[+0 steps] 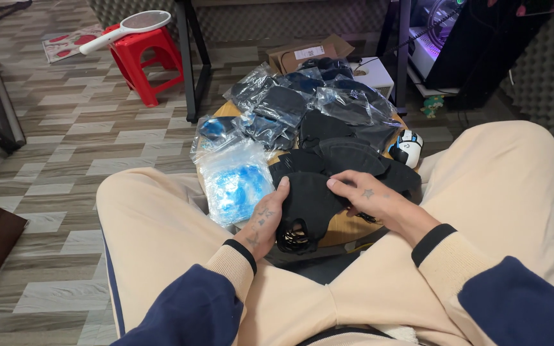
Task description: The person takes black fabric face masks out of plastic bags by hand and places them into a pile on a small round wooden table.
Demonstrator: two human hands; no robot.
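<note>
Here, seated view down over cream trousers (161, 243) and navy sleeves with cream cuffs.

Near edge of the small round wooden desk (347, 227), between the knees: black face mask (309, 202), lying flat, ear loops bunched at its near end. Left hand (265, 221) at the mask's left border, thumb pressed on top of the cloth, fingers tucked beneath and hidden; lightly closed on the mask. Right hand (370, 195) resting palm down on the mask's right side, fingers stretched out and nearly straight, fingertips touching the fabric; no grip visible.

Just beyond the hands: loose pile of black masks (347, 157), overlapping, touching the held mask.

Left edge of the desk: clear bag of blue masks (235, 182), just beside the left hand, partly overhanging the edge. Behind it, a smaller clear bag with a blue item (216, 128).

Right edge: white and black computer mouse (406, 146), beside the loose pile.

Far edge: heap of clear bags holding dark masks (309, 96), stacked on one another.

Beyond the desk, on the tiled floor: open cardboard box (306, 54); farther left, red plastic stool (141, 57) carrying a white racket-shaped swatter (129, 27).
</note>
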